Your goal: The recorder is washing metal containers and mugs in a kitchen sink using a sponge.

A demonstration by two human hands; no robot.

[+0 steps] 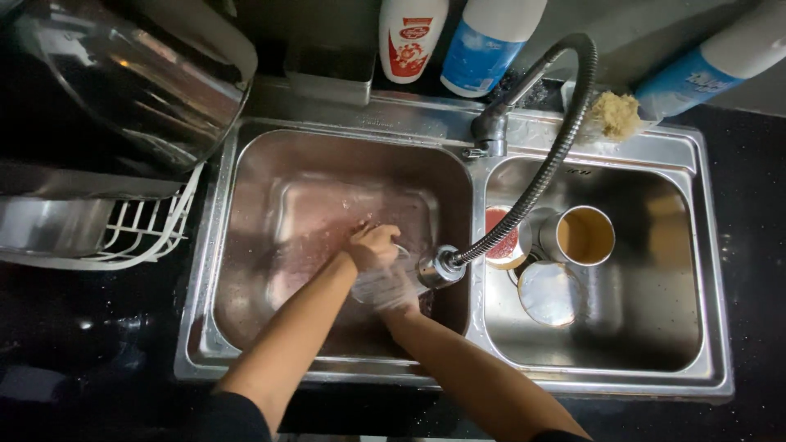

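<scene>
- Both hands meet in the left basin (270, 205); the left hand (372, 245) is curled over the rim of a clear glass (383, 282), fingers inside or on it, I cannot tell which; the right hand (393, 296) is clamped round its body, blurred
- The faucet head (438, 268) hangs just beside the glass; washing looks mid-way
- In the right basin (679, 245), a steel cup (583, 236), a red-lined bowl (503, 237) and a round lid (548, 292) lie apparently unwashed
- Farther back, bottles (485, 37) and a scrubber (614, 115)
</scene>
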